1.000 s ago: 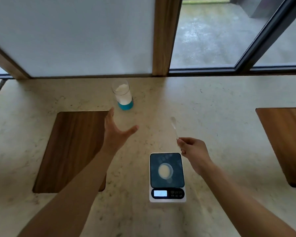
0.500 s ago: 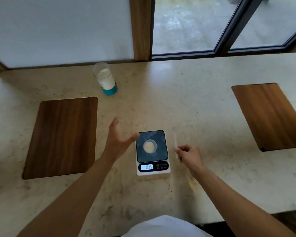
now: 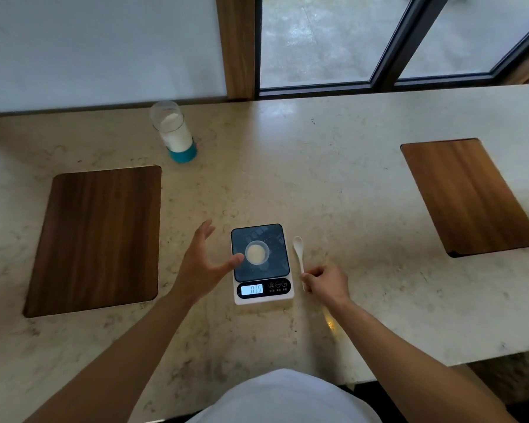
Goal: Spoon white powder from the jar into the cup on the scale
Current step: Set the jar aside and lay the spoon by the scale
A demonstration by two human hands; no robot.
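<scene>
While the left hand (image 3: 201, 267) hovers open-gripped beside the scale (image 3: 261, 264) and cup (image 3: 257, 252) at lower centre, the right hand (image 3: 327, 283) pinches a white spoon (image 3: 300, 254); the jar (image 3: 174, 132) stands upper left.

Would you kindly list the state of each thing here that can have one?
Jar: upright, lidless, partly full of white powder.
Cup: on the scale, holding powder.
Scale: on, display lit.
Spoon: held by its handle, bowl looks empty.
Left hand: open, empty.
Right hand: shut on the spoon.
</scene>
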